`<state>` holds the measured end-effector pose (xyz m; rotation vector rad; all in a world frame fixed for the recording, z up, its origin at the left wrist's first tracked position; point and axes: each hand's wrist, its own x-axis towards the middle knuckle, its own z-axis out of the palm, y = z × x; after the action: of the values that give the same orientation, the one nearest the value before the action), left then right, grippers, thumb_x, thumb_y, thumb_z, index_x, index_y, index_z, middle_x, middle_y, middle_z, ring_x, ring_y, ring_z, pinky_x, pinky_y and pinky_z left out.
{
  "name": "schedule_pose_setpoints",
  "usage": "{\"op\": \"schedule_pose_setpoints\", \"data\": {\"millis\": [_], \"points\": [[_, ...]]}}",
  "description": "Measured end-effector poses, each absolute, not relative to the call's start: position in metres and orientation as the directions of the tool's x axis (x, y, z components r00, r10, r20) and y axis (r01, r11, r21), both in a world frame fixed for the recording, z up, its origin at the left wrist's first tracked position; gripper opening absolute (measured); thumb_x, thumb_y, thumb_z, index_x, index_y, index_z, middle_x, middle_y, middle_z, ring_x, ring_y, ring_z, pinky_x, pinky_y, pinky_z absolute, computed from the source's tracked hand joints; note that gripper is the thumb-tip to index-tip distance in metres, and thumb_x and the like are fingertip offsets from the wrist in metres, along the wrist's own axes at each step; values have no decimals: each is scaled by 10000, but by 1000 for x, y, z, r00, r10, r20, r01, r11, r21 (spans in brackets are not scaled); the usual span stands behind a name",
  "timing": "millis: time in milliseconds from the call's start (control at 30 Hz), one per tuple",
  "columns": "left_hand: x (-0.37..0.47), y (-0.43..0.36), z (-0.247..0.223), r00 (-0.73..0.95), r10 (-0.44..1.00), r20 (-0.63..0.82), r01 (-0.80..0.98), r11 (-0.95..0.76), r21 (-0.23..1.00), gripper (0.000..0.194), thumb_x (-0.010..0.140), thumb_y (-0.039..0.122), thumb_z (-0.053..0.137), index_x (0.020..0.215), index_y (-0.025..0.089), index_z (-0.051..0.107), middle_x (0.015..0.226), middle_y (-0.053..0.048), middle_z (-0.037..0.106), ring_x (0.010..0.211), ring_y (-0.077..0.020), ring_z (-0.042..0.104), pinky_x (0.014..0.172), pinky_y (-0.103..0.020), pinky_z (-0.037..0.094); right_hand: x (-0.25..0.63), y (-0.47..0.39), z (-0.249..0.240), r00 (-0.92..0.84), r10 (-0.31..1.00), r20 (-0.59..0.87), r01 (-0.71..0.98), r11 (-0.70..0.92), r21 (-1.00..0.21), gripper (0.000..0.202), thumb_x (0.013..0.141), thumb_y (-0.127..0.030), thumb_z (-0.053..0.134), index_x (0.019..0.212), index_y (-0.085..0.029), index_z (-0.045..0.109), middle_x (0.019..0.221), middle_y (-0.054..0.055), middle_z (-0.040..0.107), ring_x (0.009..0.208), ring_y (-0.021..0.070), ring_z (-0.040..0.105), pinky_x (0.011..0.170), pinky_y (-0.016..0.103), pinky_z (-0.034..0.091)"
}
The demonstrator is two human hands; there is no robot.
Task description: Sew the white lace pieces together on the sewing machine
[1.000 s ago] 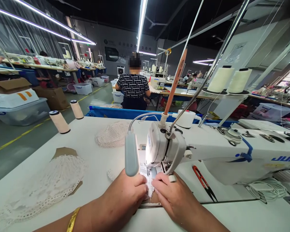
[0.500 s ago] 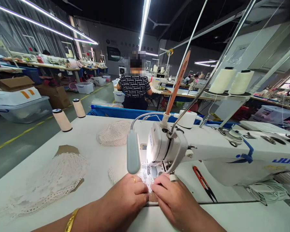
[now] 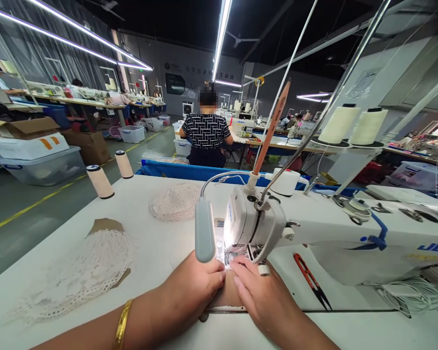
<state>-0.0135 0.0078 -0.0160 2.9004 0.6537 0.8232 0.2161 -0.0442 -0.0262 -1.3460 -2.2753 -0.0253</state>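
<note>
A strip of white lace lies at the lit needle area of a white sewing machine. My left hand has its fingers closed on the near end of the lace, left of the presser foot. Close beside the foot, my right hand presses its fingertips on the lace from the right, its thumb lower down. Between my hands shows a flat brown piece on the machine bed. The lace under my fingers is mostly hidden.
Gathered lace lies on the left of the table, with a lace pile behind. Red-handled thread snips rest right of my hand. Thread cones stand at the left edge. A grey lamp hangs before the machine head. A co-worker sits ahead.
Both hands have moved forward toward the presser foot, with the lace fed further in. More of the brown piece now shows between them. The view has shifted slightly.
</note>
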Motion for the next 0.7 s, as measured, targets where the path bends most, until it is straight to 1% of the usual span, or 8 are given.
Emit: {"op": "schedule_pose_setpoints", "data": {"millis": [100,167,300,367,433,533,633,700], "points": [[-13,12,-17,762,458,458,423,-887,184,247,1054,129,534,956,186,754,1079,-66,800,964,-270,694,930,-410,531,216,-43,-25,-378,820,430,840,499,-213,381,987,-137,542,1307,-213,734,1294,119,772,1097,325,733,873,437,645],[-13,16,-19,748,493,445,437,-870,229,271,1072,146,510,969,195,756,1109,-58,804,1001,-265,697,961,-403,538,216,-43,-24,-377,820,431,844,496,-204,401,992,-148,550,1353,-194,719,1322,134,767,1150,337,729,921,456,651],[-13,19,-17,709,578,405,455,-813,364,276,1068,186,468,1016,198,739,1105,-79,786,1005,-265,706,961,-410,571,216,-43,-22,-377,815,441,841,500,-206,458,995,-152,557,1436,-185,678,1380,141,748,1220,340,720,999,488,645],[-11,19,-14,661,642,389,457,-755,469,253,1047,227,471,1029,192,721,1115,-112,764,1012,-288,696,939,-438,584,215,-43,-23,-374,818,438,838,500,-218,463,1003,-146,541,1444,-191,675,1370,136,754,1213,333,729,996,489,652],[-9,18,-10,597,712,370,445,-678,585,230,1032,270,483,985,204,698,1104,-116,754,1007,-291,681,927,-440,587,216,-44,-25,-376,821,430,840,498,-215,451,1021,-150,520,1440,-193,681,1362,139,757,1200,325,743,980,478,660],[-6,17,-5,500,802,326,420,-554,718,236,1011,312,517,828,231,641,965,-69,745,935,-264,662,882,-393,582,218,-43,-33,-382,815,436,853,493,-173,422,1047,-176,509,1425,-196,696,1343,156,759,1184,323,762,940,450,674],[-10,25,2,402,870,285,404,-448,798,244,935,350,610,724,228,591,794,-36,695,796,-239,633,767,-357,562,220,-40,-43,-402,785,471,852,509,-122,390,1058,-194,517,1400,-228,702,1272,145,778,1110,306,791,878,415,684],[-22,37,10,307,913,269,392,-379,838,266,892,391,653,698,223,583,711,-17,654,712,-223,609,687,-335,533,222,-37,-49,-408,744,529,836,538,-111,374,1053,-180,500,1359,-237,708,1218,133,792,1034,290,808,815,386,684]]}}
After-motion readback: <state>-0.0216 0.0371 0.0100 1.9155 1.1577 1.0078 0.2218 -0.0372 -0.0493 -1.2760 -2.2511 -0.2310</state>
